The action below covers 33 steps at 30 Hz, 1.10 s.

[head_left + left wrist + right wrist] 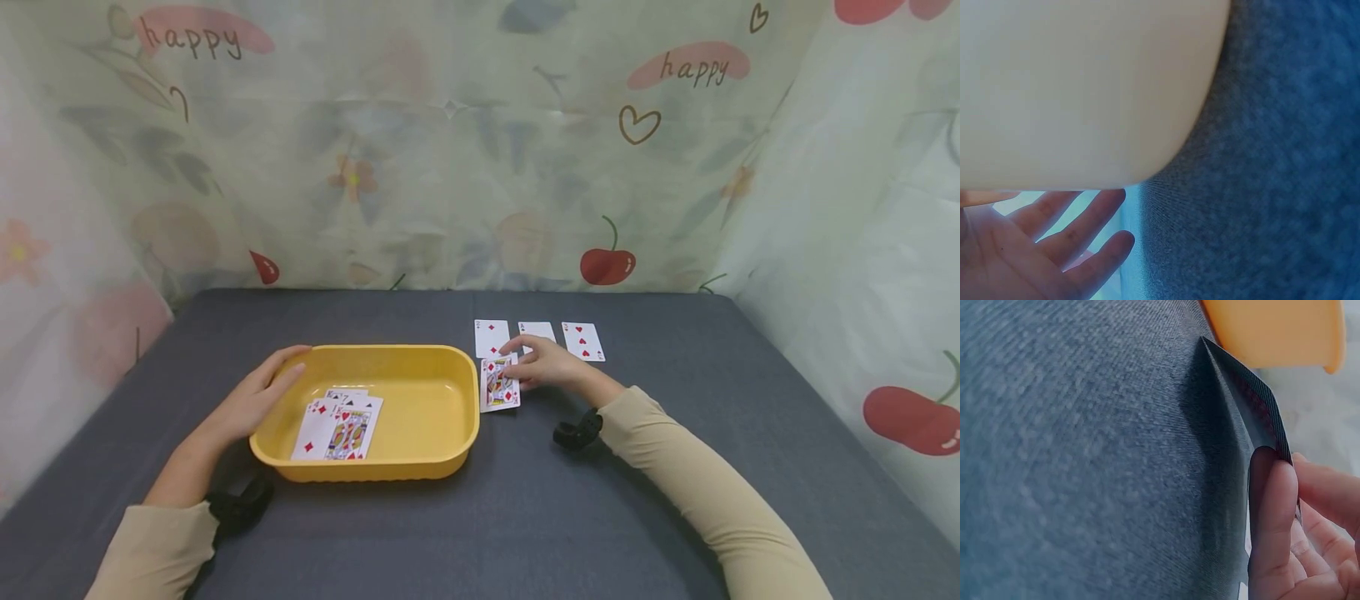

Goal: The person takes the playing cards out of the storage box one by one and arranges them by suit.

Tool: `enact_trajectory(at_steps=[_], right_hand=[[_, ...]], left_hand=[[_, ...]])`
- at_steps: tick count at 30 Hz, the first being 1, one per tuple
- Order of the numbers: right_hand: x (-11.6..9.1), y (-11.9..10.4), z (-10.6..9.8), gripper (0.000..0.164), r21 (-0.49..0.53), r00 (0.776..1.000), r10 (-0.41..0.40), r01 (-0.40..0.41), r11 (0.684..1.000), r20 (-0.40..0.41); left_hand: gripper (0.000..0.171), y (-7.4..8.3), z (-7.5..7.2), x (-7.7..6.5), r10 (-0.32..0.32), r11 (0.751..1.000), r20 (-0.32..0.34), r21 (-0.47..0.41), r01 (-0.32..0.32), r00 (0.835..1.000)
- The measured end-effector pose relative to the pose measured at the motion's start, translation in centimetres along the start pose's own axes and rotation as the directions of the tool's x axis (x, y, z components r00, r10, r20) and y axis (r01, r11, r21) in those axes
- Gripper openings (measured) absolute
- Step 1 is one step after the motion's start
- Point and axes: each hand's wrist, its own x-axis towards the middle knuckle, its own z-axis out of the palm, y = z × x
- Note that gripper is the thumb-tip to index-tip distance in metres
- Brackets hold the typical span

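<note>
My right hand pinches a diamond face card between thumb and fingers just right of the yellow basin. In the right wrist view this card stands tilted on edge over the cloth, its dark underside showing. My left hand rests at the basin's left back corner, thumb over the rim; the left wrist view shows its other fingers nearly straight and spread beyond the wall. Several cards lie overlapped in the basin's left part, a heart face card on top, a diamond number card beside it.
Behind my right hand, a row of cards lies face up: a two of diamonds, an ace partly covered by the hand, and a three of hearts. Dark cloth covers the table. A patterned curtain stands behind and at both sides.
</note>
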Motion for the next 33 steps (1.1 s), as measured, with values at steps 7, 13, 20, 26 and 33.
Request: enact_trajectory(at_steps=[7,13,20,26,33], right_hand=[[0.4,0.0,0.3,0.041,-0.03,1.0,0.027,-0.026,0.999,0.004],[0.3,-0.1,0.2,0.041,-0.035,0.999,0.051,-0.052,0.998,-0.009],[-0.5,-0.7,-0.7,0.039,-0.112,0.995,0.095,-0.095,0.989,0.0],[-1.4,-1.2,-1.5,0.036,-0.184,0.996,0.085,-0.083,0.979,0.001],[-2.1,-2.8,-1.7,0.041,-0.154,0.998,-0.041,0.048,0.987,0.047]], left_hand=[[0.057,0.0,0.1,0.0,0.0,1.0,0.0,0.0,0.0,1.0],[0.057,0.1,0.0,0.0,-0.006,1.0,0.004,0.001,0.006,1.0],[0.057,0.1,0.0,-0.1,-0.002,1.0,0.0,0.002,0.002,1.0],[0.057,0.0,0.0,-0.1,-0.008,1.0,0.003,0.002,0.008,1.0],[0.057,-0.1,0.1,-0.1,-0.008,1.0,0.005,0.006,0.008,1.0]])
